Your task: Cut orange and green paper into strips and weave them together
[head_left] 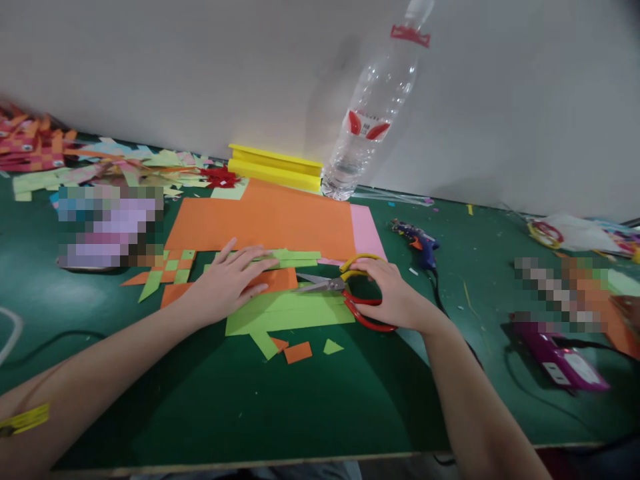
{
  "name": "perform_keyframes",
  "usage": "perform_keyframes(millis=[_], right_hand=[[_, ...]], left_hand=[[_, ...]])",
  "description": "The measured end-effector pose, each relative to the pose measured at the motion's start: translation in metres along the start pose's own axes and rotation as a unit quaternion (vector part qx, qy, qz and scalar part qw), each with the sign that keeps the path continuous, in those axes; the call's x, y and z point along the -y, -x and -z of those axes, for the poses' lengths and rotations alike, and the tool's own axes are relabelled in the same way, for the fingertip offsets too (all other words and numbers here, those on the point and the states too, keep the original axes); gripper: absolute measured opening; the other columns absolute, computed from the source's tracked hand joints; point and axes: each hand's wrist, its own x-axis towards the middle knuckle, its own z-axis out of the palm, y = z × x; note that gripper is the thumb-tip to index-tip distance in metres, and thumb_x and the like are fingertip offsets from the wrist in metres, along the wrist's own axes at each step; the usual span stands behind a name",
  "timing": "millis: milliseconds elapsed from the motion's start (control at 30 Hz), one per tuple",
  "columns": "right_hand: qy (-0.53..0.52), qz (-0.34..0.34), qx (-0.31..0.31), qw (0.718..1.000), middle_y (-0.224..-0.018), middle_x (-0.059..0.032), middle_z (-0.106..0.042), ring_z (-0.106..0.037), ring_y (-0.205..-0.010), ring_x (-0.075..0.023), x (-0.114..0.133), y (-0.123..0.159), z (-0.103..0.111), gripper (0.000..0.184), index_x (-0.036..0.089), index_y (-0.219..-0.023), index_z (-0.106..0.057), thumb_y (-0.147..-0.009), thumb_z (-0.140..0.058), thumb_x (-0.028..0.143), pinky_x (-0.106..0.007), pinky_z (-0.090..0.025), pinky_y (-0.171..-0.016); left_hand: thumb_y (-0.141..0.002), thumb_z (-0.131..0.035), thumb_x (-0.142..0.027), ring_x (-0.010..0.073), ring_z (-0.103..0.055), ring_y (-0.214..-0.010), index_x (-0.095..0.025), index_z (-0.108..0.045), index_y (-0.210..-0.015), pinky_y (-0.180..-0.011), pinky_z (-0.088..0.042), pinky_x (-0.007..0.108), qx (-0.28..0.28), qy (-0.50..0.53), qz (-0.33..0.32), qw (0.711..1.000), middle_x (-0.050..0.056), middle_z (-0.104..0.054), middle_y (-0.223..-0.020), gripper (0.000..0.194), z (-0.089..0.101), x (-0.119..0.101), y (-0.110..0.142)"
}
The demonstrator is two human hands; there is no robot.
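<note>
My left hand (237, 277) lies with fingers stretched out over orange paper (281, 279) and light green paper strips (300, 255). In my right hand (397, 293) is a pair of scissors (336, 285) with one yellow and one red handle loop. Its blades are parted and point left, their tips near the end of the orange paper. Below them is a wider light green sheet (295, 310). Small orange (299, 352) and green scraps (333, 347) lie nearer the front edge. A woven orange and green paper piece (175, 268) sits left of my left hand.
Large orange sheets (265, 223) lie behind my hands, a pink sheet (367, 227) under their right end. A clear plastic bottle (373, 107) and a yellow holder (275, 168) stand by the wall. A blue glue gun (423, 247), a purple power strip (557, 357) and cords are at right; a phone (113, 233) is left.
</note>
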Motion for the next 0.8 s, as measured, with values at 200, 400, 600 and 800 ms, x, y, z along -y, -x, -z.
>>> perform_keyframes(millis=[200, 400, 600, 800], right_hand=[[-0.021, -0.002, 0.001, 1.000, -0.127, -0.0108, -0.057, -0.044, -0.129, -0.0318, 0.000, -0.002, -0.005, 0.051, 0.023, -0.120, -0.050, -0.072, -0.067, 0.030, -0.054, -0.033, -0.107], [-0.040, 0.020, -0.001, 0.999, -0.127, -0.0103, -0.058, -0.045, -0.128, -0.0303, 0.003, -0.003, -0.008, 0.049, 0.023, -0.118, -0.053, -0.072, -0.067, 0.028, -0.052, -0.035, -0.108], [-0.046, 0.035, -0.011, 0.998, -0.126, -0.0090, -0.059, -0.049, -0.126, -0.0297, -0.001, -0.003, -0.007, 0.049, 0.026, -0.121, -0.054, -0.074, -0.067, 0.029, -0.054, -0.034, -0.108], [-0.027, 0.026, -0.024, 0.999, -0.129, -0.0103, -0.058, -0.046, -0.128, -0.0318, -0.006, -0.001, -0.006, 0.050, 0.025, -0.123, -0.053, -0.076, -0.066, 0.032, -0.056, -0.034, -0.107]], left_hand=[[-0.103, -0.030, -0.033, 0.0227, -0.051, -0.123, -0.027, -0.051, -0.131, -0.116, -0.010, 0.053, 0.005, 0.003, -0.034, 0.999, 0.006, -0.048, -0.140, 0.035, -0.002, 0.001, 0.000], [-0.100, -0.032, -0.022, 0.0204, -0.050, -0.124, -0.028, -0.056, -0.126, -0.116, -0.018, 0.051, 0.012, 0.034, -0.040, 0.999, 0.004, -0.051, -0.137, 0.036, -0.004, 0.003, -0.002], [-0.096, -0.026, -0.008, 0.0159, -0.031, -0.139, -0.023, -0.052, -0.130, -0.117, -0.022, 0.043, 0.029, 0.068, -0.081, 0.994, 0.000, -0.048, -0.143, 0.046, -0.009, 0.007, -0.001], [-0.102, -0.031, -0.024, 0.0175, -0.038, -0.135, -0.026, -0.055, -0.129, -0.114, -0.028, 0.042, 0.040, 0.085, -0.060, 0.994, -0.001, -0.050, -0.141, 0.036, -0.009, 0.006, -0.003]])
